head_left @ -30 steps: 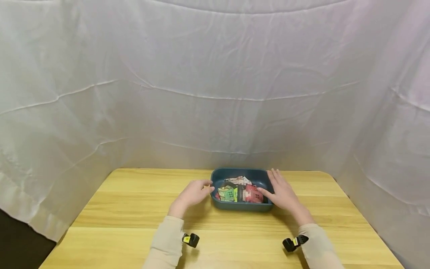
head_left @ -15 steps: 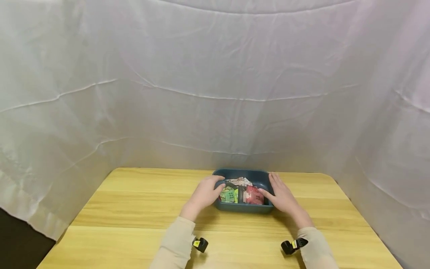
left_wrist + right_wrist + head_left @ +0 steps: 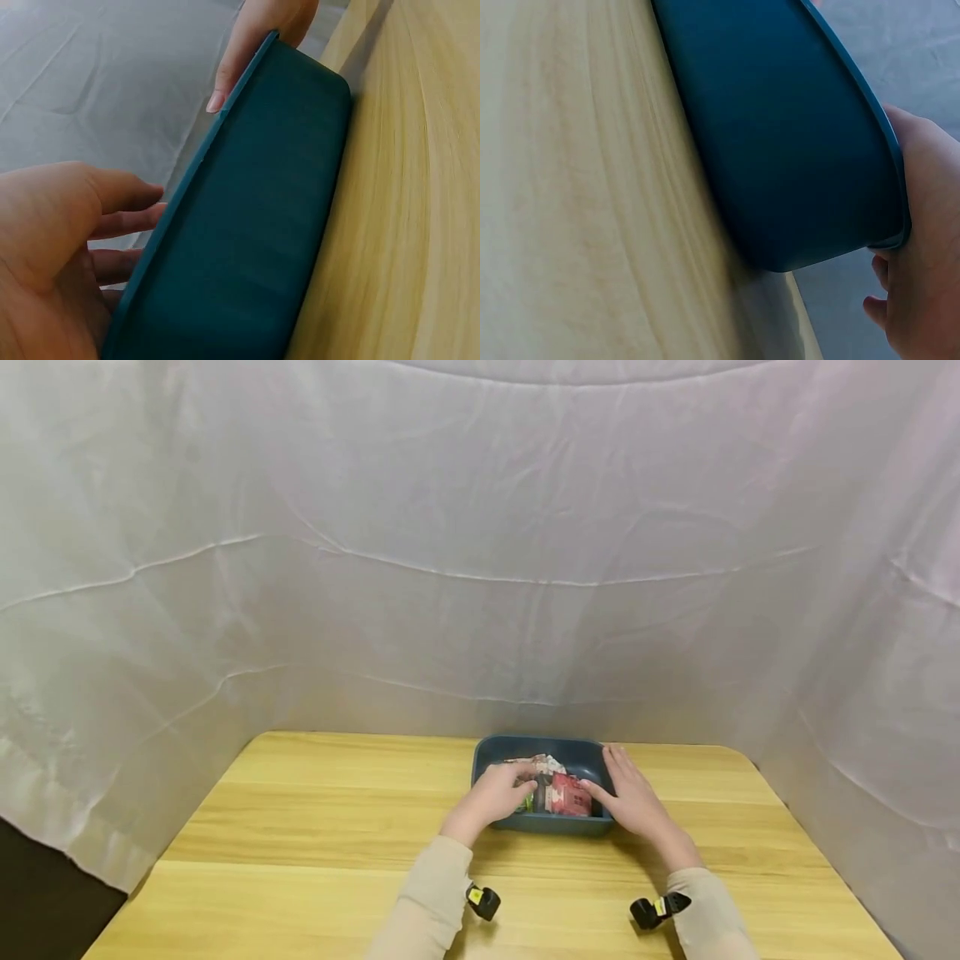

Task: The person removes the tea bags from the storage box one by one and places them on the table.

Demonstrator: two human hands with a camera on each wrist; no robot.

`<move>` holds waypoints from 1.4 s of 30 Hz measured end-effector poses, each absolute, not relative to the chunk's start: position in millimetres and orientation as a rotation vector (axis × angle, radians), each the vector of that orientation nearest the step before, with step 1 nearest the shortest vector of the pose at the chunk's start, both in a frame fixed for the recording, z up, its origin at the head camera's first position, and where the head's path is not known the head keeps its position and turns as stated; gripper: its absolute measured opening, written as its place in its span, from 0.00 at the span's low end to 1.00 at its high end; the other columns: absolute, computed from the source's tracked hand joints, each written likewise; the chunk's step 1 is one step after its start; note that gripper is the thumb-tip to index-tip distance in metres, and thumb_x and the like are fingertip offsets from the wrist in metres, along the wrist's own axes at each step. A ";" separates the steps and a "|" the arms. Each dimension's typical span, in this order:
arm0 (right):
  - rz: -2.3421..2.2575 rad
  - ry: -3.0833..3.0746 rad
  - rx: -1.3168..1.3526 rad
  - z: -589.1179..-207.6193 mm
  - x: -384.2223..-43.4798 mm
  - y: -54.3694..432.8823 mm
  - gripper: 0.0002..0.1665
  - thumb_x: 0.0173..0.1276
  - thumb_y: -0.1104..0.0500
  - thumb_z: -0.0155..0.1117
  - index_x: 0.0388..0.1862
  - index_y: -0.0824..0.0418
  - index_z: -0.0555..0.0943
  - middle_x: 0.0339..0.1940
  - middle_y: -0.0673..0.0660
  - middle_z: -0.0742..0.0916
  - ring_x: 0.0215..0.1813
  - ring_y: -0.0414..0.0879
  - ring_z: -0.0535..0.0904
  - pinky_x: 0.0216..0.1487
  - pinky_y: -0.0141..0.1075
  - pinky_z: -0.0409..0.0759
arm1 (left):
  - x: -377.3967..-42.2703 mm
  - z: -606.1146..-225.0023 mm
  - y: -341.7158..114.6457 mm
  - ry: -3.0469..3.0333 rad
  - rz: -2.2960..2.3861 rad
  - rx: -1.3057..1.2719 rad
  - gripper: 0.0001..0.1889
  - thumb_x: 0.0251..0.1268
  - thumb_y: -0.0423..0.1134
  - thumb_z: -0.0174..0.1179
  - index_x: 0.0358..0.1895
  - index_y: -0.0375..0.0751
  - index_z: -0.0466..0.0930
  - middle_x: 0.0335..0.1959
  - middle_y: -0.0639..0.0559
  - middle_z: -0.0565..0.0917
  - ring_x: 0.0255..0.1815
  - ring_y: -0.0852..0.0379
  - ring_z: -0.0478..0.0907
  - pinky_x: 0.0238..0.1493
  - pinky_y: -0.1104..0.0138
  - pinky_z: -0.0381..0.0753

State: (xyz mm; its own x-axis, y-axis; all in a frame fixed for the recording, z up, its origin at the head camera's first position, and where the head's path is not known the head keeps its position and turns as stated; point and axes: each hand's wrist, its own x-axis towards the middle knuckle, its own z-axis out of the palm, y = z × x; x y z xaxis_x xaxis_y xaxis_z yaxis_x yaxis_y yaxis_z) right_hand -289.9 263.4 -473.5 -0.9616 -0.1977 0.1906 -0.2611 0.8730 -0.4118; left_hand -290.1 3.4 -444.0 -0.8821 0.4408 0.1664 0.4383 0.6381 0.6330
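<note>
A dark teal plastic box (image 3: 558, 827) with a raised rim stands at the far side of the table. Over its left part reaches my left hand (image 3: 495, 795), fingers slightly bent, thumb apart from them. Nothing shows between its fingers in the left wrist view. My right hand (image 3: 637, 802) holds the box's right rim, thumb on the inner side and fingers outside. In the box lie a red packet (image 3: 572, 795), a whitish patterned packet (image 3: 553, 764) and a green packet (image 3: 524, 805), mostly hidden by the left hand. Both wrist views show the box's outer wall.
The box rests on a wood-grain table (image 3: 300, 827) near its back edge. Grey-white cloth (image 3: 525, 568) hangs behind and at both sides. Each forearm carries a small black camera (image 3: 486, 903) strapped at the wrist.
My left hand has moved right, from the box's left rim to over the packets, and now covers most of the green packet. The right hand stays at the right rim.
</note>
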 end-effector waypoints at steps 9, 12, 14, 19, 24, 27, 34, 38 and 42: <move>0.687 -2.894 0.357 -476.2 -289.9 263.5 0.51 0.72 0.36 0.51 0.77 0.70 0.50 0.79 0.71 0.52 0.79 0.68 0.44 0.75 0.64 0.49 | -291.6 -449.5 12.4 2.882 0.983 0.713 0.12 0.71 0.41 0.56 0.50 0.47 0.85 0.49 0.52 0.87 0.48 0.53 0.83 0.52 0.60 0.80; 0.697 -2.896 0.356 -477.8 -290.3 264.4 0.51 0.73 0.36 0.50 0.77 0.70 0.49 0.79 0.71 0.52 0.79 0.68 0.44 0.75 0.65 0.49 | -291.9 -450.5 14.3 2.898 0.960 0.698 0.12 0.70 0.42 0.57 0.49 0.48 0.87 0.52 0.52 0.86 0.56 0.52 0.81 0.57 0.59 0.79; 0.703 -2.897 0.356 -478.3 -290.5 265.0 0.51 0.73 0.36 0.50 0.77 0.70 0.49 0.79 0.70 0.51 0.79 0.68 0.43 0.74 0.65 0.48 | -291.8 -450.8 14.8 2.892 0.964 0.686 0.12 0.70 0.43 0.57 0.49 0.49 0.87 0.54 0.52 0.86 0.60 0.51 0.79 0.60 0.57 0.78; 0.713 -2.891 0.361 -477.7 -290.9 264.9 0.51 0.73 0.36 0.50 0.77 0.70 0.49 0.79 0.70 0.51 0.79 0.68 0.43 0.74 0.65 0.48 | -292.7 -450.2 14.8 2.849 1.034 0.673 0.13 0.70 0.44 0.57 0.50 0.49 0.86 0.55 0.52 0.85 0.55 0.52 0.81 0.53 0.60 0.80; 0.720 -2.899 0.350 -476.3 -290.7 263.8 0.51 0.73 0.36 0.50 0.77 0.70 0.49 0.79 0.71 0.51 0.79 0.68 0.43 0.74 0.65 0.49 | -294.8 -450.4 13.3 2.823 1.162 0.668 0.12 0.68 0.42 0.59 0.49 0.46 0.87 0.53 0.50 0.86 0.53 0.52 0.82 0.51 0.61 0.80; 0.726 -2.905 0.342 -475.9 -290.5 263.5 0.51 0.72 0.36 0.51 0.78 0.70 0.49 0.79 0.70 0.51 0.79 0.67 0.43 0.74 0.65 0.48 | -296.0 -452.0 11.7 2.843 1.216 0.666 0.12 0.67 0.40 0.60 0.48 0.44 0.87 0.51 0.50 0.87 0.57 0.51 0.81 0.56 0.58 0.80; 0.737 -2.902 0.343 -475.6 -289.1 263.9 0.52 0.72 0.36 0.51 0.77 0.70 0.49 0.79 0.70 0.51 0.79 0.68 0.43 0.74 0.65 0.48 | -293.8 -453.8 8.0 2.882 1.369 0.605 0.10 0.64 0.35 0.63 0.47 0.42 0.87 0.51 0.47 0.87 0.50 0.50 0.83 0.50 0.60 0.83; 0.747 -2.906 0.336 -474.7 -288.1 263.9 0.52 0.72 0.36 0.51 0.77 0.70 0.49 0.79 0.71 0.51 0.79 0.68 0.43 0.74 0.65 0.48 | -293.1 -452.8 5.9 2.888 1.484 0.554 0.09 0.61 0.32 0.65 0.45 0.40 0.87 0.46 0.45 0.87 0.40 0.52 0.85 0.40 0.66 0.83; 0.747 -2.901 0.336 -474.5 -287.2 262.9 0.52 0.72 0.36 0.51 0.77 0.70 0.49 0.79 0.71 0.51 0.79 0.68 0.43 0.74 0.65 0.48 | -296.2 -454.7 1.8 2.865 1.614 0.519 0.09 0.59 0.30 0.65 0.43 0.38 0.87 0.42 0.43 0.88 0.32 0.58 0.82 0.32 0.71 0.80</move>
